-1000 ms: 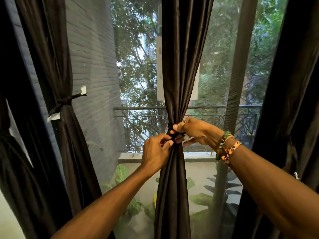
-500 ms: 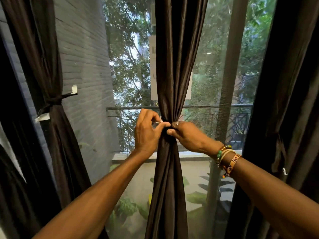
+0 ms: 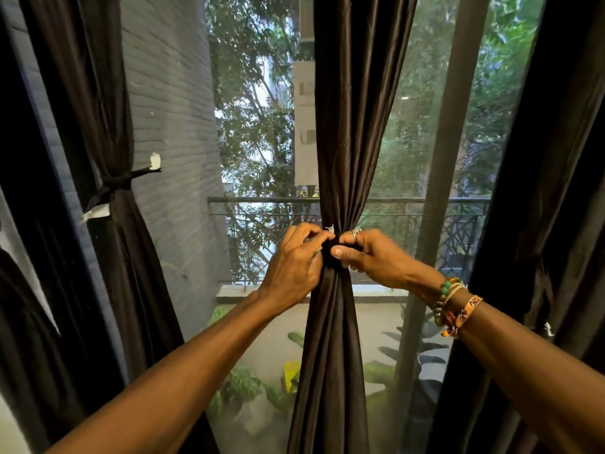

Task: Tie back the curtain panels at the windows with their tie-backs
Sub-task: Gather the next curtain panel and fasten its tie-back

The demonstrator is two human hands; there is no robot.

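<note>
A dark brown curtain panel [image 3: 347, 126] hangs in the middle of the window, gathered tight at waist height. A dark tie-back [image 3: 328, 250] wraps that pinch, with a small white end [image 3: 330, 228] poking up above it. My left hand [image 3: 294, 267] grips the tie-back from the left and my right hand [image 3: 370, 257] grips it from the right, thumbs nearly meeting. The wrap itself is mostly hidden by my fingers. To the left, another dark panel [image 3: 108, 109] is bound by its own tie-back [image 3: 121, 183], which has white tips.
A loose dark panel [image 3: 556, 224] hangs at the right edge and another at the far left. A vertical window frame post [image 3: 442, 178] stands right of the middle panel. Outside are a grey brick wall [image 3: 170, 126], a balcony railing [image 3: 262, 199] and plants.
Both hands have risen slightly along the curtain and closed in on the tie-back. The left hand, spread half a second ago, is now curled tight against the right.
</note>
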